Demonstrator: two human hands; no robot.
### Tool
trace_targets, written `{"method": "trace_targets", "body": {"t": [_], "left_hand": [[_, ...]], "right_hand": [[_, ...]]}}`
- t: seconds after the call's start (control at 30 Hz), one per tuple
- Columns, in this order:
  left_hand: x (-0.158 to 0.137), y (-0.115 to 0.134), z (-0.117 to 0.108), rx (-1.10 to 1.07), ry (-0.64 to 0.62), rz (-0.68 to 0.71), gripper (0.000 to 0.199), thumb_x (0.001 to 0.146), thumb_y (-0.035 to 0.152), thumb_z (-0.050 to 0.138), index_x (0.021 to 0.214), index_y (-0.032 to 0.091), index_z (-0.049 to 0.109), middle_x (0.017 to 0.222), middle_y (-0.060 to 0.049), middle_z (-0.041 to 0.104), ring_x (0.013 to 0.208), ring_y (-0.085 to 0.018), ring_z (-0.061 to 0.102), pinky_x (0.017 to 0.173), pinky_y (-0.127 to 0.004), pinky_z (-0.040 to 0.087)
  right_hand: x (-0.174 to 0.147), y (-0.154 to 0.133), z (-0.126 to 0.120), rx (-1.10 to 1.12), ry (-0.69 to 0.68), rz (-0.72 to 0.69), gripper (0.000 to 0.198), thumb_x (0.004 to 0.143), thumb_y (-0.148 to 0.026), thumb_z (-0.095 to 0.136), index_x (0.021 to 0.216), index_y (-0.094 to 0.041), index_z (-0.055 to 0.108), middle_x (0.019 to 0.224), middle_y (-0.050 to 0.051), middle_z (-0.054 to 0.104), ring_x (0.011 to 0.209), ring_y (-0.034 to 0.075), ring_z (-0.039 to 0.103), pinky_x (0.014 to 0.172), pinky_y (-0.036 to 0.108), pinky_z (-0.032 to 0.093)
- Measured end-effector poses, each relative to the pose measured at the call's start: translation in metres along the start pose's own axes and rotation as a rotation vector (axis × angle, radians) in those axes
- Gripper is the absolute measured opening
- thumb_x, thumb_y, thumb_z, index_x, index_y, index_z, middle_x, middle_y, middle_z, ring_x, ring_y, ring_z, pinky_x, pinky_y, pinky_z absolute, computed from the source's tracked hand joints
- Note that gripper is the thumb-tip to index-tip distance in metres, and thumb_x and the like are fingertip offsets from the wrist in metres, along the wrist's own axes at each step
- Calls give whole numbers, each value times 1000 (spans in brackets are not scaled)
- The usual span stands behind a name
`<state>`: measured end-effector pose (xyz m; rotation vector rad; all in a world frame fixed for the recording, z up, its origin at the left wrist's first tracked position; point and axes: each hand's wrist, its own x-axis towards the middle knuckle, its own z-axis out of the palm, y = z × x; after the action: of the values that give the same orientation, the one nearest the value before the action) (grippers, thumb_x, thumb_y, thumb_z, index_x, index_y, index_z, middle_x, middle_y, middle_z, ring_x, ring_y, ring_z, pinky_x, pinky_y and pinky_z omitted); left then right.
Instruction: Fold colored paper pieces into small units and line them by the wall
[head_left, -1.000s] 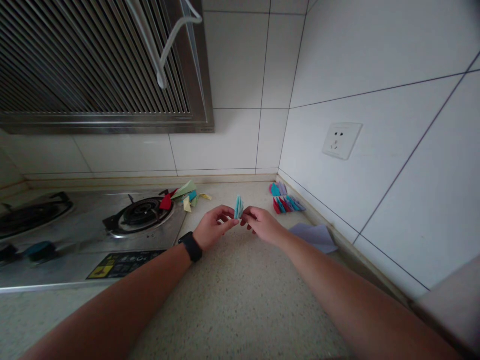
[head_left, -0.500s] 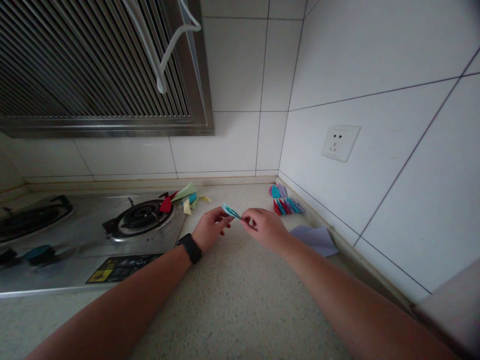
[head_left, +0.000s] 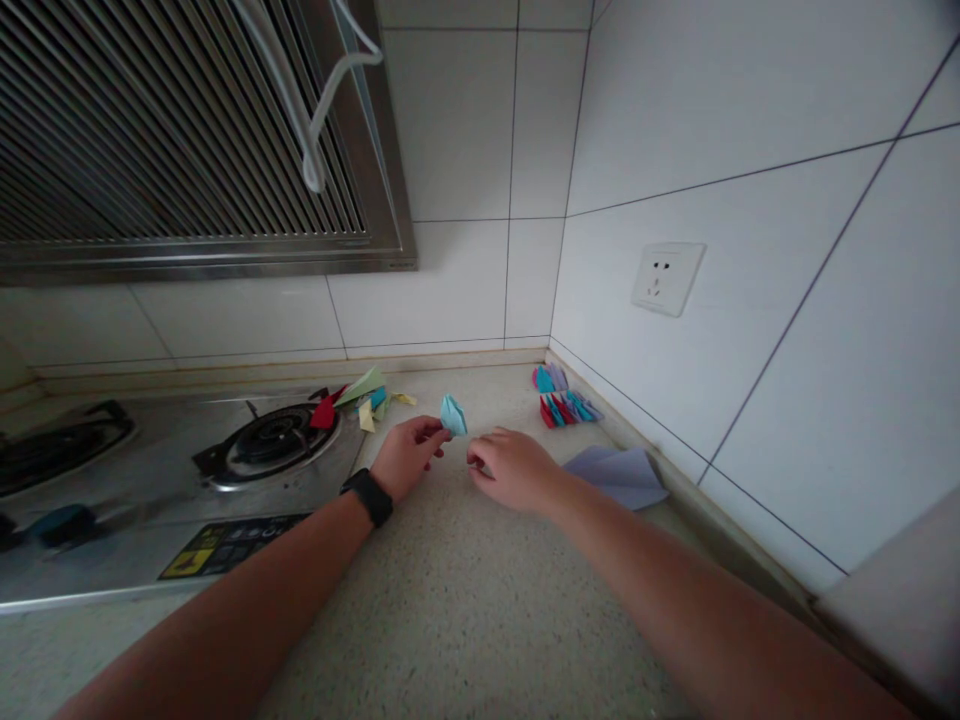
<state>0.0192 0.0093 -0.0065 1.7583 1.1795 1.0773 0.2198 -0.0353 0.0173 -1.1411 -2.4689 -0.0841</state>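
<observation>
Two hands are over the counter (head_left: 450, 610). The left hand (head_left: 409, 458) pinches the blue paper (head_left: 453, 416) upright between thumb and fingers. The right hand (head_left: 514, 468) is just beside it, fingers curled, a narrow gap to the thumb. Folded pieces (head_left: 562, 410) sit near the wall (head_left: 750, 300), beyond a purple sheet (head_left: 619, 480).
</observation>
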Motion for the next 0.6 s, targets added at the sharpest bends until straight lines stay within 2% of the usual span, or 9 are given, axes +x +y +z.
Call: {"method": "trace_targets", "body": {"t": [0.1, 0.23, 0.33, 0.4, 0.5, 0.6], "left_hand": [[3, -5, -2, 32, -10, -8, 30, 80, 43, 59, 95, 17, 65, 87, -6, 70, 65, -14, 63, 42, -18, 41], [19, -3, -1, 86, -60, -69, 29, 78, 41, 60, 90, 15, 66, 85, -7, 71, 59, -12, 61, 40, -18, 39], [47, 5, 6, 109, -141, -80, 28, 76, 38, 62, 88, 13, 68, 85, -9, 71, 58, -13, 61, 41, -19, 40], [72, 11, 16, 121, -172, -87, 27, 75, 35, 62, 87, 13, 69, 87, -10, 72, 58, -13, 62, 43, -19, 40], [114, 16, 41, 131, -201, -81, 24, 75, 32, 63, 86, 11, 69, 87, -11, 72, 60, -12, 62, 46, -19, 42], [151, 14, 75, 158, -199, -86, 26, 80, 31, 58, 91, 10, 69, 92, -12, 72, 62, -12, 63, 50, -19, 44]], "right_hand": [[-1, -5, 2, -28, -30, -48, 7, 83, -24, 58, 82, -21, 64, 82, 5, 69, 82, 20, 59, 71, 31, 39], [-2, -11, 7, -89, -29, 65, 13, 85, -27, 53, 81, -21, 64, 79, 6, 69, 71, 20, 61, 60, 30, 36], [-1, -16, 10, -83, -23, 109, 15, 85, -30, 52, 80, -21, 63, 81, 7, 69, 66, 19, 61, 56, 30, 35], [0, -19, 8, -44, 60, 208, 12, 83, -27, 52, 80, -20, 61, 81, 7, 69, 67, 19, 61, 57, 30, 35], [4, -23, 0, 78, 262, 361, 9, 85, -24, 49, 79, -21, 56, 78, 6, 66, 69, 19, 59, 59, 29, 36], [6, -24, -8, 217, 465, 411, 9, 86, -19, 46, 80, -22, 51, 78, 6, 63, 72, 18, 57, 62, 28, 37]]}}
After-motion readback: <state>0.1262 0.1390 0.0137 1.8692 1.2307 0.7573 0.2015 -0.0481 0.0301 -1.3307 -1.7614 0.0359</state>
